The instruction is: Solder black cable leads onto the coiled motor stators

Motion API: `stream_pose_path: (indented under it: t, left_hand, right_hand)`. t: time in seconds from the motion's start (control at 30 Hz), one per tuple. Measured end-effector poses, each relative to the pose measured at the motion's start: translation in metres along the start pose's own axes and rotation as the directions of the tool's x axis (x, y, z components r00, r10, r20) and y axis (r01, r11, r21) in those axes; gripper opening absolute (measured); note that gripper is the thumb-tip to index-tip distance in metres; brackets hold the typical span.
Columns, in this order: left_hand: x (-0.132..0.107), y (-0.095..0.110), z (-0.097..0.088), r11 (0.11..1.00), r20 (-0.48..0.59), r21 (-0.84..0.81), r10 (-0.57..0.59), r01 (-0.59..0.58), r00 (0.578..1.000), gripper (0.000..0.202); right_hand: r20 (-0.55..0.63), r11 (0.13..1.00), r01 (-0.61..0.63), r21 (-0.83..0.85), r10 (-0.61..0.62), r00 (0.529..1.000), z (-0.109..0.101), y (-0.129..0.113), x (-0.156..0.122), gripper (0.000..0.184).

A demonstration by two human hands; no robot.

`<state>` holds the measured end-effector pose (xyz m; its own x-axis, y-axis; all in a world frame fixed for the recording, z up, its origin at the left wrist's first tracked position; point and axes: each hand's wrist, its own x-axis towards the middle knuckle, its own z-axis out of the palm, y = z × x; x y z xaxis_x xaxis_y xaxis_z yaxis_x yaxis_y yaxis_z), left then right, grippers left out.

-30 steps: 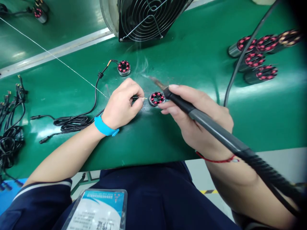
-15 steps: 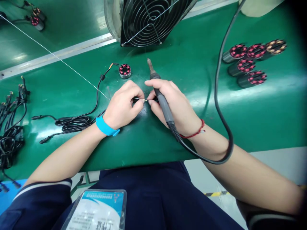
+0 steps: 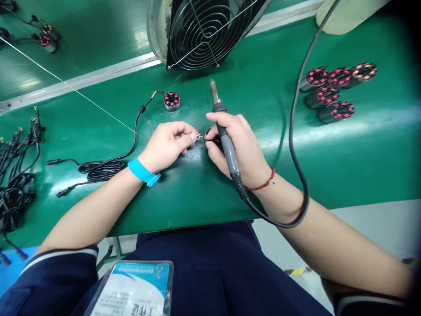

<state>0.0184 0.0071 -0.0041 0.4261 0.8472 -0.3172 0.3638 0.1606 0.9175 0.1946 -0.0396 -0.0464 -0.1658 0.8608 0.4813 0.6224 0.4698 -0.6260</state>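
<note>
My left hand (image 3: 167, 147), with a blue wristband, pinches the bare end of a thin wire (image 3: 199, 136) on the green bench (image 3: 329, 149). My right hand (image 3: 241, 149) is closed round a black soldering iron (image 3: 226, 142), whose tip points away from me toward the fan. The fingers of that hand also press on a small red-wound coil ring (image 3: 213, 140), mostly hidden under them. The wire end nearly touches the ring. The iron's black cord (image 3: 296, 145) loops off to the right.
A wire-guard fan (image 3: 210, 30) stands at the back. Another coil ring (image 3: 172, 100) with a black cable (image 3: 101, 166) lies left of centre. Several coil cylinders (image 3: 329, 94) sit at the right. More cables (image 3: 16, 175) pile at the left edge. A thin solder strand (image 3: 66, 83) crosses the bench.
My right hand swung the soldering iron from low and pointing left to upright, tip away from me. The hand came down onto the coil ring. The smoke is gone. My left hand barely moved.
</note>
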Motion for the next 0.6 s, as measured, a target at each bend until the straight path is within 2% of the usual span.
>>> stream_pose_path:
  t: [0.1,0.23,0.37,0.47,0.6]
  left_hand:
    - [0.0,0.002,0.0,0.999,-0.004,-0.043,-0.015,0.015,1.0,0.008]
    - [0.0,0.0,0.002,0.997,-0.035,-0.082,0.007,-0.01,0.999,0.01]
    - [-0.001,-0.006,0.003,0.989,-0.045,-0.041,0.138,-0.14,0.989,0.007]
    - [-0.001,-0.011,0.002,0.944,-0.041,0.103,0.319,-0.314,0.947,0.006]
    - [-0.001,-0.014,-0.001,0.817,-0.027,0.312,0.518,-0.485,0.855,0.008]
  right_hand:
    - [-0.018,1.0,0.021,0.014,-0.021,1.0,0.004,0.0,-0.001,0.047]
    - [-0.007,0.999,-0.025,0.048,0.026,1.0,0.005,-0.002,0.001,0.044]
    - [0.026,0.986,-0.102,0.129,0.1,0.995,0.002,-0.005,0.002,0.047]
    - [0.015,0.971,-0.134,0.196,0.134,0.991,0.002,-0.004,0.002,0.047]
    - [0.024,0.958,-0.14,0.248,0.138,0.99,0.004,-0.001,0.001,0.047]
